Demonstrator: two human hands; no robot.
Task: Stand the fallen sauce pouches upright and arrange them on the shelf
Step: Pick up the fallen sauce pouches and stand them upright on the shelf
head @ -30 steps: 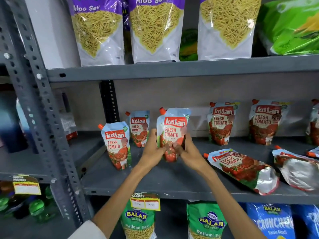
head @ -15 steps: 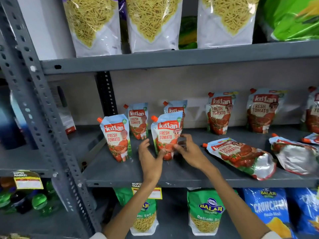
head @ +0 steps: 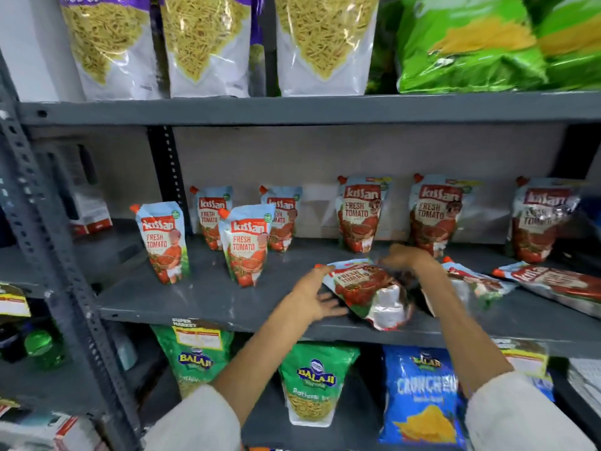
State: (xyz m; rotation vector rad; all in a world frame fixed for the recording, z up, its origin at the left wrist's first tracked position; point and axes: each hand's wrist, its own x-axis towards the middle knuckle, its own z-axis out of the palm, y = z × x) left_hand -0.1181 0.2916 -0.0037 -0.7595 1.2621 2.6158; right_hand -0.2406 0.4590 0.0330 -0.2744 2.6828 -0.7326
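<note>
Both hands are working at one fallen sauce pouch lying on its back near the front edge of the grey metal shelf. Left hand is lying flat and spread wide on the shelf, its fingers reaching under the pouch's left edge. Right hand is curling over the pouch's far upper side; blur is hiding whether its fingers are actually gripping, so I cannot tell. The pouch's orange cap is pointing left and its silver base is facing the front of the shelf.

To the left, two upright pouches are standing in a front row, with two more standing behind them. Along the back wall, three further upright pouches are standing to the right. Two other fallen pouches are lying flat to the right of the hands, the nearer one partly hidden by the right forearm.

Above, bags of sev and green snack bags are sitting on the upper shelf. Below, green and blue snack bags are filling the lower shelf. White sleeves are covering both forearms near the bottom of the view.
</note>
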